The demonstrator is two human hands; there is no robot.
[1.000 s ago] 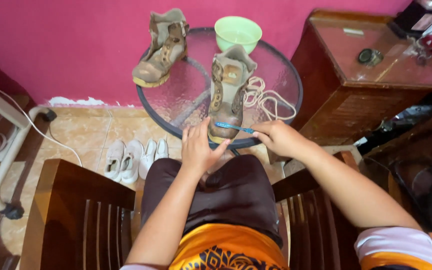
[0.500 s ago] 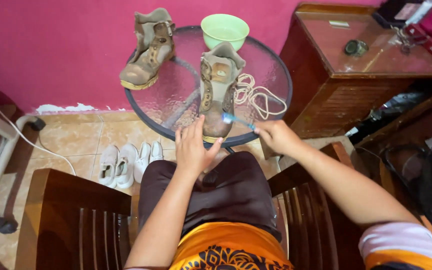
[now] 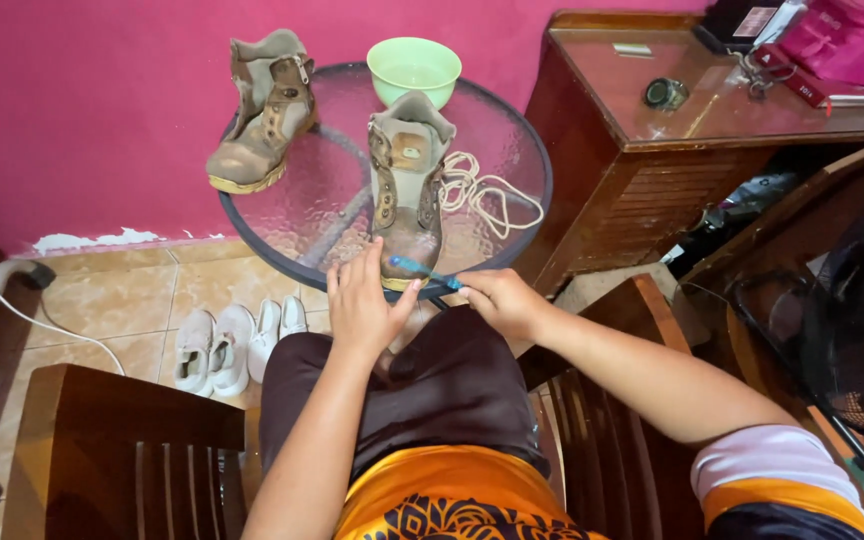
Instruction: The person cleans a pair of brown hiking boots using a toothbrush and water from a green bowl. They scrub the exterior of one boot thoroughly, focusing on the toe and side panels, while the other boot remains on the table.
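R hand (image 3: 500,298) holds blue toothbrush (image 3: 424,269) on boot toe (image 3: 407,245), L hand (image 3: 364,305) steadying.

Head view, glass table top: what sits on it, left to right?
Worn boot on the left → second boot at the front edge, by the left hand → coiled white lace. The green bowl overlaps the second boot's span, so it is left out.

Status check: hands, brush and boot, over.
Right hand grips blue brush. Left hand steadies near boot at toe. Loose laces beside it.

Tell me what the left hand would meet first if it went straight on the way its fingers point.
Most likely the toe of the near boot: the left hand points up at it, fingers already at its front edge, though contact is unclear.
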